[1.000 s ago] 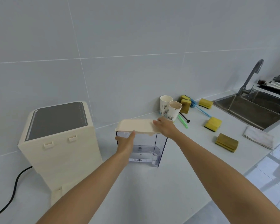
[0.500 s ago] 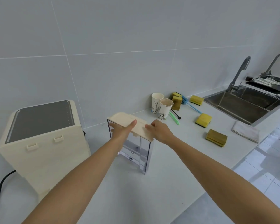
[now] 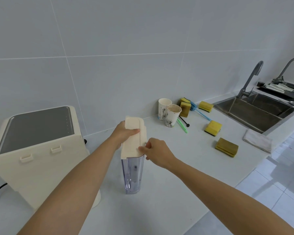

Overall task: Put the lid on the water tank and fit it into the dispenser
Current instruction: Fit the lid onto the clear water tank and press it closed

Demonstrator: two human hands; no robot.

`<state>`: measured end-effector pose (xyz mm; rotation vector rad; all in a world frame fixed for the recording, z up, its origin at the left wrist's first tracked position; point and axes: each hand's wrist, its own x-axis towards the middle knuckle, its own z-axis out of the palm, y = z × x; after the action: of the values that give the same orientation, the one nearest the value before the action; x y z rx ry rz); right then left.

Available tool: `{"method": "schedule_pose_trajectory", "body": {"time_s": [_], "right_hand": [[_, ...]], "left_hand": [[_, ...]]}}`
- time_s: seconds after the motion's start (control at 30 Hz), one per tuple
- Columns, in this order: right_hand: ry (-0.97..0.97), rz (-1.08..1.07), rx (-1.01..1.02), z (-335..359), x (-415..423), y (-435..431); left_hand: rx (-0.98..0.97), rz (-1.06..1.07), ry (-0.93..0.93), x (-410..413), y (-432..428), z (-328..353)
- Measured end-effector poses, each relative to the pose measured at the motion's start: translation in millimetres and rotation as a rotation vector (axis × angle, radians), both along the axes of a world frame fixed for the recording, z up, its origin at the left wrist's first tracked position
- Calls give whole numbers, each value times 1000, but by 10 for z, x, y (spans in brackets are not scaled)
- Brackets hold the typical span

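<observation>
The clear plastic water tank stands upright on the white counter, its narrow end facing me. A cream lid lies on its top. My left hand grips the lid's far left part, thumb across the top. My right hand holds the lid's near right edge with the fingertips. The cream water dispenser with a dark grey top stands to the left, about a hand's width from the tank.
Two paper cups stand behind the tank by the wall. Yellow sponges, a blue brush and a green stick lie to the right. A steel sink with faucets and a folded cloth are at far right. The counter edge runs bottom right.
The tank has turned from broadside to end-on and sits closer to me and the dispenser. Both hands turned with it, staying on the lid.
</observation>
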<state>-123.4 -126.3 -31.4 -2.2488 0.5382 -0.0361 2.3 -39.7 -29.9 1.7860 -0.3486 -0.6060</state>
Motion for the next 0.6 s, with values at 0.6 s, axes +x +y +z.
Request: {"method": "schedule_pose_trajectory", "body": {"time_s": [0.6], "right_hand": [[40,317,-241,143,1070,-356]], "left_hand": [[577,8,-358,-535,132,-92]]}}
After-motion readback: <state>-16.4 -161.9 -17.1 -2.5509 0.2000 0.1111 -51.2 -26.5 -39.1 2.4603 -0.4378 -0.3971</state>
